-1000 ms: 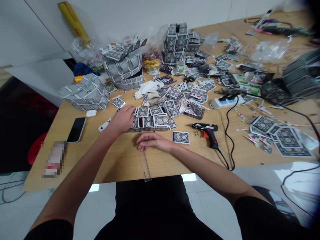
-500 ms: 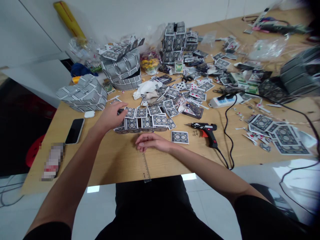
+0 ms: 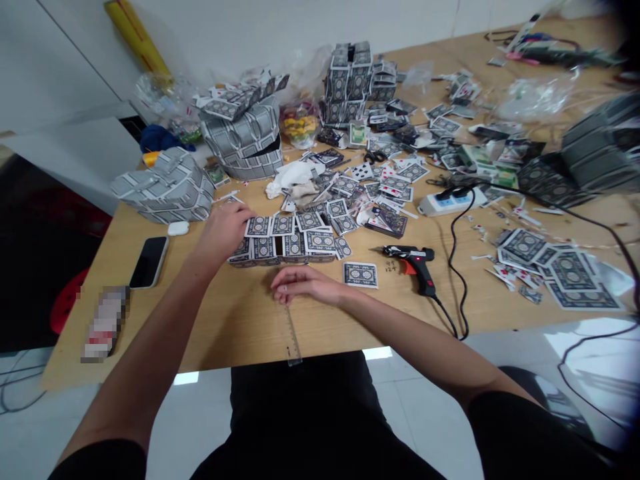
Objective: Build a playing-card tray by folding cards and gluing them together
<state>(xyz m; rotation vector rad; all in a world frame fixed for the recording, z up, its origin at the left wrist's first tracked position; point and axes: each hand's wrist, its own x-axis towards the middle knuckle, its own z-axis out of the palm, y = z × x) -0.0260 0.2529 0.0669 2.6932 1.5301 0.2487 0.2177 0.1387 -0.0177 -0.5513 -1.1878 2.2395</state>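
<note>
Card strip (image 3: 295, 243) runs left-right; left hand (image 3: 223, 230) lies loose on its end, right hand (image 3: 305, 283) on ruler (image 3: 292, 333).

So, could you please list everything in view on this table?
table: one, light wood, throughout.
card block: one, blue-white, centre.
single card: one, blue-white, in front of card block.
ruler: one, clear, near edge.
glue gun: one, black-orange, right of centre.
power strip: one, white, behind glue gun.
phone: one, black, left side.
rounded card shells: two, grey-white, back left.
card tower: one, blue-white, back centre.
loose cards: many, blue-white, scattered behind and right.
left hand: one, bare, on card block's left end.
right hand: one, bare, on ruler's far end.
</note>
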